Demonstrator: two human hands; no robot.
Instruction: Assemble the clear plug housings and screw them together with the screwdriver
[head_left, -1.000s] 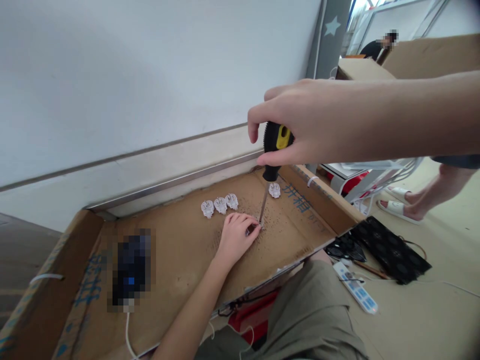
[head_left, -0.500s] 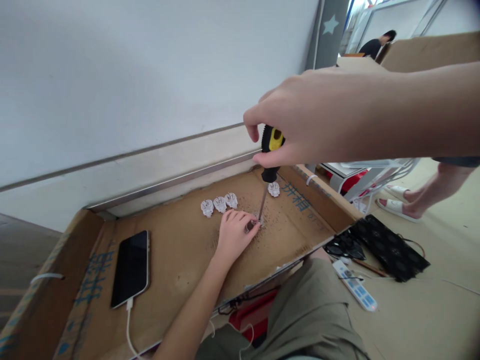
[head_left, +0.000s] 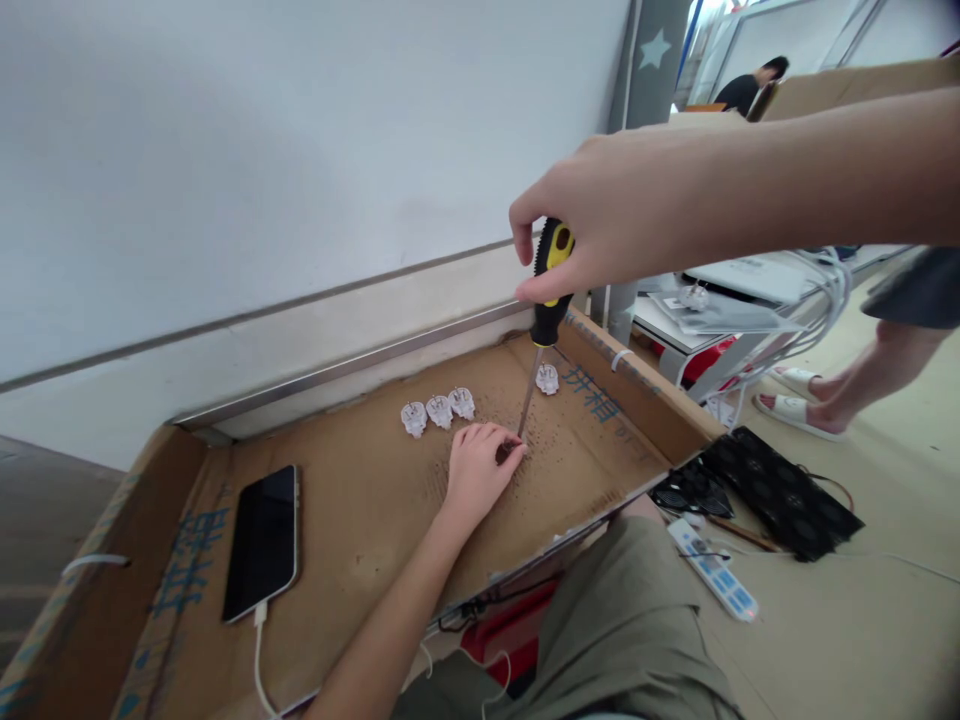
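My right hand (head_left: 574, 230) is closed around the black and yellow handle of a screwdriver (head_left: 551, 285), held nearly upright. Its metal shaft slants down to a small white piece (head_left: 523, 447) by my left fingertips. My left hand (head_left: 484, 465) rests on the cardboard with thumb and fingers pinched on that piece, most of which they hide. Behind it stand three white plug parts (head_left: 439, 410) in a row, metal pins up. Another white plug part (head_left: 547, 378) sits apart, just right of the screwdriver shaft.
The shallow cardboard box (head_left: 360, 560) has raised sides and dark specks strewn near my hands. A phone (head_left: 262, 540) with a white cable lies at its left. On the floor at right are a power strip (head_left: 716, 570) and black panels (head_left: 780, 490). Another person's legs (head_left: 892, 370) stand beyond.
My right hand and the screwdriver handle have shifted slightly up and to the right. My left hand has moved a little right, still at the small white piece.
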